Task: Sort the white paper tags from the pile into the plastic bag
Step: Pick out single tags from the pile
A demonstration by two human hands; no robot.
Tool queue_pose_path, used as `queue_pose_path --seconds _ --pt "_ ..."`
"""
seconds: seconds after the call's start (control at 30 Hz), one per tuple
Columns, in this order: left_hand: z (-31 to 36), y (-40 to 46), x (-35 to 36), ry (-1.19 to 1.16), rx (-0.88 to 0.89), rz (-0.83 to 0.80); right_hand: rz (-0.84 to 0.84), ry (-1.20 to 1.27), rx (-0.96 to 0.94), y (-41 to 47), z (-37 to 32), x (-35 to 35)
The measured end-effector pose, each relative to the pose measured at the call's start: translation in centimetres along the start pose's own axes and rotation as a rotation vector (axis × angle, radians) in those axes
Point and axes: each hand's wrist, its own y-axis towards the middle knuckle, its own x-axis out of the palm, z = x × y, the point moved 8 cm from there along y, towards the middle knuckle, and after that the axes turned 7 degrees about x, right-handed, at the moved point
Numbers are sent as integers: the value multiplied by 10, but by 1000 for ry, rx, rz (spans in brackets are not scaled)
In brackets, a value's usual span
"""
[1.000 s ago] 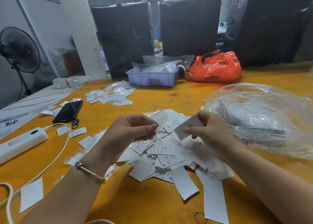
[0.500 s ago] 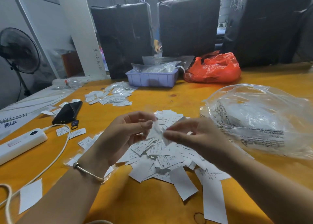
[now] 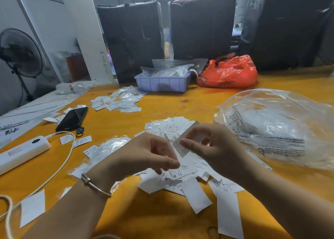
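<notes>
Over the orange table point(image 3: 180, 220) both of my hands hovered above the pile of white paper tags point(image 3: 182, 177); my right hand point(image 3: 213, 144) pinched one tag point(image 3: 180, 144) between thumb and fingertips, lifted clear of the heap; that tag stood tilted, its long axis running from lower left to upper right, its upper end pointing away from me toward the far side of the table; motion blur hid any print on it. My left hand point(image 3: 150, 155), with a thin metal bracelet point(image 3: 94, 184) at the wrist, hung just beside the right, its fingers curled downward with the tips close to the pile; whether those fingers held a tag I could not tell. The pile spread beneath and between my hands; its tags lay flat at many angles, several long strips at the near edge pointing toward me, some printed with size letters. To my right, near the pile, lay the clear plastic bag point(image 3: 274, 126), crumpled and puffed, with printed text on its side and a pale mass inside. Off to my left lay a black phone point(image 3: 72, 119), a white power strip point(image 3: 23, 152) with its cable, and scattered single tags; farther back sat a second cluster of tags point(image 3: 117, 103), a lilac plastic tray point(image 3: 162, 84) and a red plastic bag point(image 3: 229, 72).
</notes>
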Motion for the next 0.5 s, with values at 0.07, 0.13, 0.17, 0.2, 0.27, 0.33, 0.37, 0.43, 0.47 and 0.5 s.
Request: queue_pose_path --seconds 0.07,0.13,0.17,0.2,0.27,0.33,0.37,0.43,0.47,0.5 --pt "1 1 1 31 8 18 -71 -238 -64 -2 -4 8" --pt "4 1 -1 48 44 39 -149 -399 -82 -4 -4 16" --pt "5 1 -1 47 59 30 -169 -393 -78 -4 -5 17" --pt "5 0 0 38 65 19 -169 -349 -86 -4 -6 16" --pt "6 0 2 32 71 17 -123 -216 -94 -3 -11 9" --pt "9 1 0 13 87 65 16 -65 -81 -1 -12 -9" --pt "10 1 -3 -12 101 110 101 7 -64 -1 -12 -21" --pt "13 0 -12 -67 133 204 233 158 -41 -2 -9 -43" --pt "14 -1 -16 -88 148 238 283 215 -52 -4 -11 -52" --pt "15 -2 -19 -102 161 261 321 251 -74 -6 -14 -59"
